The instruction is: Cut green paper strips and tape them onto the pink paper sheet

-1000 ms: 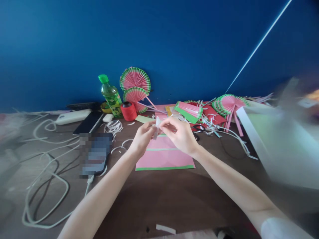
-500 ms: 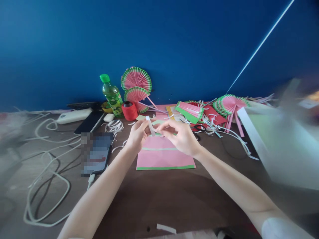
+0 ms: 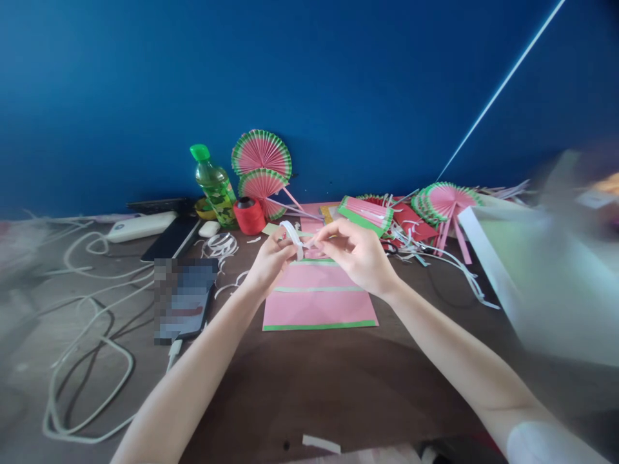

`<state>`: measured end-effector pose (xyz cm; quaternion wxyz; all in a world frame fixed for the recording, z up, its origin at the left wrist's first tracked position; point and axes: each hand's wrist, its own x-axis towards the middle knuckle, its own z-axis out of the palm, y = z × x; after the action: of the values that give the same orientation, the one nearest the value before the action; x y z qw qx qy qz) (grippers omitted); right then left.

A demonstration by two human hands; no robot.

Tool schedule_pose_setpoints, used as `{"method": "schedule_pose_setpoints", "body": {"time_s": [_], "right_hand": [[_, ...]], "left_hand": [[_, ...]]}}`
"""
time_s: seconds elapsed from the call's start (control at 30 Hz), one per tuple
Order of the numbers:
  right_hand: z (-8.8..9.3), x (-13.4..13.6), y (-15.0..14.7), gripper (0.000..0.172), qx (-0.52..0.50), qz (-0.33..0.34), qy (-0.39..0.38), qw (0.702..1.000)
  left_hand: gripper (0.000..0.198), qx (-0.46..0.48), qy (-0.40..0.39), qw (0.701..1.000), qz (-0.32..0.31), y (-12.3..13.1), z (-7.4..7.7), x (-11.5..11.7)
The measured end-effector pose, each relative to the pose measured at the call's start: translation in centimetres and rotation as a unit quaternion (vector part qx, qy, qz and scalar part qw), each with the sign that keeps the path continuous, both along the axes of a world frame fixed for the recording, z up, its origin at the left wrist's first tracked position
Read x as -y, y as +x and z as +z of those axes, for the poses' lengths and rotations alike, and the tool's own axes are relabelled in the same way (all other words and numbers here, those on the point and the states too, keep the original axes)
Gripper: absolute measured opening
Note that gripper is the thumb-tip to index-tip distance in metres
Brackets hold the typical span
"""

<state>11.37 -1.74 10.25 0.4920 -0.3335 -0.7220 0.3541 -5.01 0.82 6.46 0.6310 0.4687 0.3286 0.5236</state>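
Note:
Above the pink paper sheets, my left hand (image 3: 272,261) grips a narrow white roll of tape (image 3: 292,237), held on edge between thumb and fingers. My right hand (image 3: 356,256) is closed in a pinch just right of the roll; a pale sliver, looking like the tape's end, shows at its fingertips. The pink sheet (image 3: 316,309) lies flat under both hands, with a green strip along its near edge. A pale strip crosses the paper higher up. Its far part is hidden by my hands.
Pink-and-green folded paper fans (image 3: 262,154) lean on the blue wall; others (image 3: 447,200) lie right. A bottle (image 3: 213,183), red thread spool (image 3: 249,216), phone (image 3: 191,299) and looping cables (image 3: 89,367) stand or lie left. White paper scraps (image 3: 425,248) and a white box (image 3: 527,277) are right.
The tape roll has turned in my left hand, so its ring shape shows more. My right hand has shifted slightly and stays pinched beside it. The view has moved a little.

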Motion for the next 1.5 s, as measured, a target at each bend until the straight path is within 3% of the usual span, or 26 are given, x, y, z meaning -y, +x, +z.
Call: {"method": "schedule_pose_setpoints", "body": {"time_s": [0.23, 0.4, 0.53, 0.67, 0.8, 0.97, 1.13, 1.3, 1.5], "right_hand": [[-0.3, 0.2, -0.2, 0.005, 0.043, 0.020, 0.016, 0.999], [0.0, 0.0, 0.0, 0.004, 0.020, 0.012, 0.038, 0.999], [0.2, -0.4, 0.3, 0.008, 0.045, -0.020, 0.138, 0.989], [0.4, -0.7, 0.6, 0.006, 0.054, -0.081, 0.180, 0.979], [0.7, -1.2, 1.6, 0.004, 0.022, -0.116, 0.150, 0.981], [0.6, -1.9, 2.5, 0.010, -0.056, -0.077, 0.031, 0.995], [0.6, -2.0, 2.3, 0.017, -0.099, -0.045, -0.036, 0.993], [1.0, -1.5, 2.2, 0.016, -0.113, 0.010, -0.047, 0.992], [1.1, -1.6, 2.4, 0.016, -0.146, 0.082, -0.037, 0.985]], "left_hand": [[0.029, -0.033, 0.002, 0.998, 0.061, -0.4, -0.6, -0.5], [0.022, -0.044, -0.008, 0.995, 0.087, -0.6, -0.6, -0.7], [0.017, -0.038, -0.047, 0.998, 0.030, -0.3, -0.3, -0.2], [0.012, -0.024, -0.053, 0.995, -0.082, -0.3, 0.1, 0.4], [0.013, -0.038, -0.053, 0.989, -0.135, -0.5, 0.2, 0.6], [0.017, -0.073, -0.007, 0.985, -0.154, -0.6, 0.6, 0.7], [0.012, -0.095, 0.010, 0.985, -0.142, -0.4, 1.0, 1.0], [0.013, -0.051, -0.036, 0.994, -0.090, -0.4, 1.6, 0.9], [0.010, -0.011, -0.050, 0.994, -0.100, -0.9, 2.4, 0.9]]}}
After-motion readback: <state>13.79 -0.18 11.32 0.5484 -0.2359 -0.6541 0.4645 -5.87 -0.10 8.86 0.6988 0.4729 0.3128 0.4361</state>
